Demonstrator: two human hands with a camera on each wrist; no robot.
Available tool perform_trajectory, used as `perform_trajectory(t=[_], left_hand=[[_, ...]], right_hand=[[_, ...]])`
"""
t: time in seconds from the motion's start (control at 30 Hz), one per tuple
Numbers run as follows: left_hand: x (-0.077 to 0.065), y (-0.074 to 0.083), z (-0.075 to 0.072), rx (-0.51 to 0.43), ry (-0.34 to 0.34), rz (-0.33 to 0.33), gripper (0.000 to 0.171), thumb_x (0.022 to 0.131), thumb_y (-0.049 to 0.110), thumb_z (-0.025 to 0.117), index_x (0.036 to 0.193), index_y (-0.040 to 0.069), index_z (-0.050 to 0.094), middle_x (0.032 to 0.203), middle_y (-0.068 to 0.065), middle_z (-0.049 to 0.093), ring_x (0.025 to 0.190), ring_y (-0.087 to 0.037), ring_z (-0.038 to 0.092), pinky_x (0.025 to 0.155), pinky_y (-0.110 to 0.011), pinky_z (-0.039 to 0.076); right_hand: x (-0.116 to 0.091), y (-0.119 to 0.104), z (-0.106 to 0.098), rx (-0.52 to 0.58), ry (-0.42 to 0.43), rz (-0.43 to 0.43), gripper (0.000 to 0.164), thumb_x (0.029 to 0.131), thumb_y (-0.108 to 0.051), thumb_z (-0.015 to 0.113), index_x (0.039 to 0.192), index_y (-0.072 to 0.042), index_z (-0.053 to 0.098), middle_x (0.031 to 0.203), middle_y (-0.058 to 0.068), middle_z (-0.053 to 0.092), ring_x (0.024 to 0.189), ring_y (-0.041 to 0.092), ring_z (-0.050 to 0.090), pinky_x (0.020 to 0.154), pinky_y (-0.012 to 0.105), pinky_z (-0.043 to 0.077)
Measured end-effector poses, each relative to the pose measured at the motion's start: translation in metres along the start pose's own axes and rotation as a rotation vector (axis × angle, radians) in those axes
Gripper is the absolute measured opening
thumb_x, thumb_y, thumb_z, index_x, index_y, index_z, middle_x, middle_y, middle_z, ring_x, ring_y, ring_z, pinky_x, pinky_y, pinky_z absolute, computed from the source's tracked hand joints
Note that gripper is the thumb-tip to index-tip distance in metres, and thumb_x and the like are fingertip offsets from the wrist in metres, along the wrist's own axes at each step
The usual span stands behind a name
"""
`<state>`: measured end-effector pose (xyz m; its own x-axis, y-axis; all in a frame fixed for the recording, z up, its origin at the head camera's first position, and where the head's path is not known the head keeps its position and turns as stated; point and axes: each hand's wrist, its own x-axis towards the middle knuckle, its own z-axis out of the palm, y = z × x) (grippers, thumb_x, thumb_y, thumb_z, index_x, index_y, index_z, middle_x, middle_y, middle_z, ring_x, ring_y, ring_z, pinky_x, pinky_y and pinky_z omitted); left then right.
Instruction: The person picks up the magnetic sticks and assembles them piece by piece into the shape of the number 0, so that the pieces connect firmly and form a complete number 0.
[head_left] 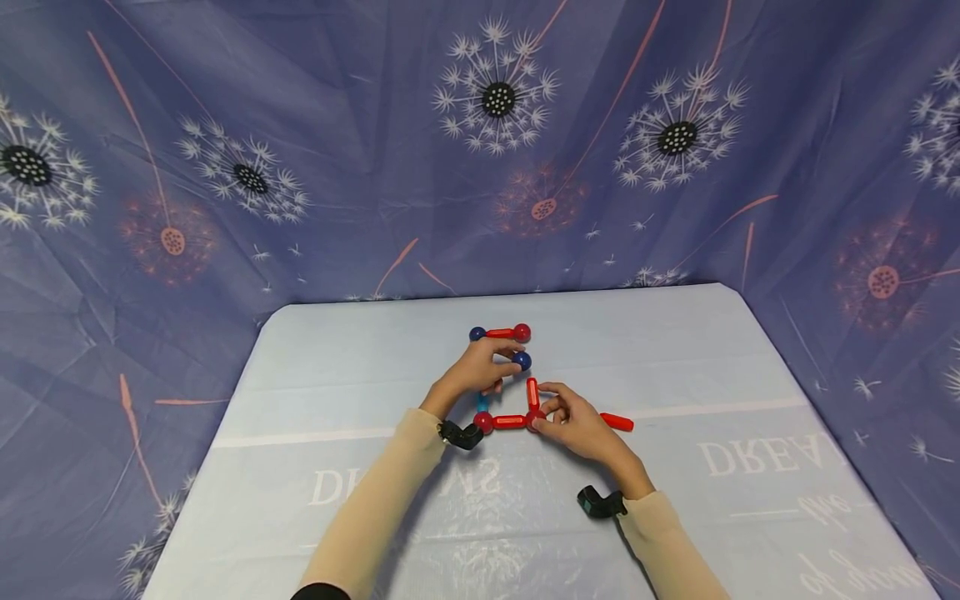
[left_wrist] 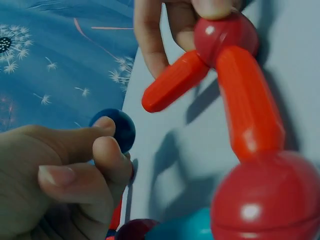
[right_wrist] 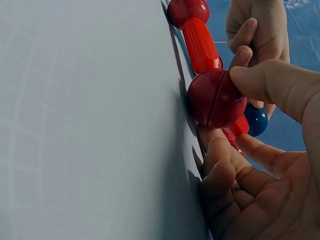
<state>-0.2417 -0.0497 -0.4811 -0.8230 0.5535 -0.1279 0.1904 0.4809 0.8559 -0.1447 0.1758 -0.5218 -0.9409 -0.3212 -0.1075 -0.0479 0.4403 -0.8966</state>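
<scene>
Between thumb and finger, my left hand [head_left: 476, 367] pinches a dark blue ball [left_wrist: 125, 131]. It hovers just beyond the free end of a red rod [head_left: 533, 392]. That rod's other end joins a red ball [right_wrist: 212, 100], which my right hand [head_left: 581, 423] pinches with thumb and fingers. From this ball a second red rod [head_left: 510, 422] runs left to another red ball [head_left: 483, 422]. A light blue rod [head_left: 482, 402] extends from there, partly hidden under my left hand.
Behind the left hand, a red rod [head_left: 499, 333] links another dark blue ball [head_left: 477, 334] and a red ball [head_left: 522, 332]. One loose red rod [head_left: 618, 422] lies right of my right hand. The white-covered table [head_left: 337, 358] meets a purple patterned cloth [head_left: 360, 167] at the back.
</scene>
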Motion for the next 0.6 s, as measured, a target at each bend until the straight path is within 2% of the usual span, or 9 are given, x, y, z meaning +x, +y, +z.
perform_trajectory(t=[0.27,0.6], left_hand=[[0.0035,0.0061,0.0032,0.059,-0.090,-0.054,0.042,0.102,0.016,0.066,0.143,0.007,0.060,0.127,-0.017,0.068,0.045,-0.013,0.057,0.042,-0.025,0.045],[0.0050,0.0079,0.0077,0.098,-0.093,-0.083,0.041,0.103,0.015,0.065,0.142,0.007,0.061,0.125,-0.017,0.069,0.045,-0.011,0.055,0.044,-0.023,0.045]], right_hand=[[0.0001,-0.0002,0.0000,0.011,-0.003,0.008,0.062,0.092,-0.020,0.078,0.145,-0.006,0.050,0.103,0.007,0.067,0.075,0.013,0.055,0.065,0.022,0.046],[-0.0014,-0.0030,0.0004,0.007,0.000,0.018,0.063,0.092,-0.019,0.078,0.146,-0.006,0.049,0.104,0.007,0.067,0.076,0.013,0.055,0.065,0.022,0.045]])
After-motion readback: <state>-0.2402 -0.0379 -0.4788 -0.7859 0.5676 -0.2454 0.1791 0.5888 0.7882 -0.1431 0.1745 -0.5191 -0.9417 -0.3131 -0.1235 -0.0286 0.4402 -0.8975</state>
